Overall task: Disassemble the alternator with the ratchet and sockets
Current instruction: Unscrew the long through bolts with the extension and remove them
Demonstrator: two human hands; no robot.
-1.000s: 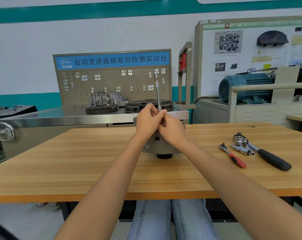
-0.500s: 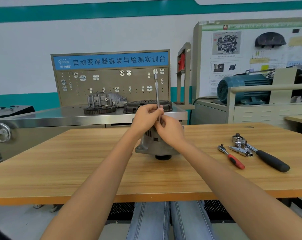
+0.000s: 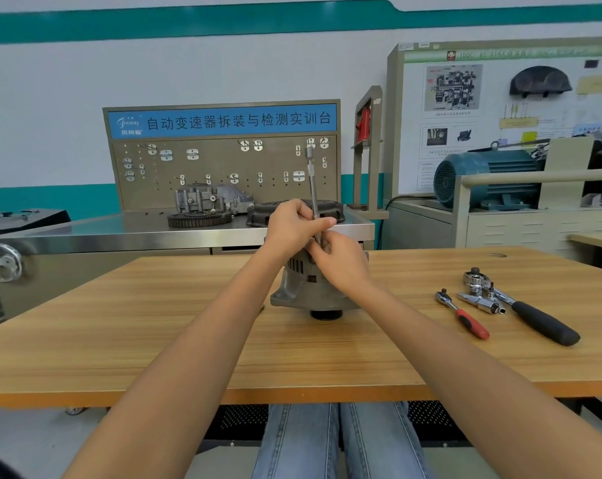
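Head view shows the left hand (image 3: 294, 226) curled around the lower part of a slim, upright chrome extension bar (image 3: 312, 188), thumb stretched across its shaft. Just below and touching it, the right hand (image 3: 341, 261) has its fingers bent in around the bar's foot, where it meets the top of the grey cast-metal alternator (image 3: 303, 288); whether those fingers pinch a socket or a fastener is hidden by the hands themselves. The alternator stands on its black pulley on the wooden-topped table (image 3: 154, 323), near the middle.

Over the last second the bar has kept its upright line, while the grip has shuffled slightly, the left thumb now reaching further across. The alternator's vented housing and mounting ear show more plainly than a second ago, though the camera has also shifted. This looks like hand-spinning a fastener on the rear housing, so a bolt is probably already loose and coming out.

Well apart to the right lie a small red-handled ratchet (image 3: 463, 314), a larger black-handled ratchet (image 3: 534, 318) and some loose chrome sockets (image 3: 481, 302) between them. Behind the table stands a steel workbench (image 3: 120, 236) with gearbox parts.
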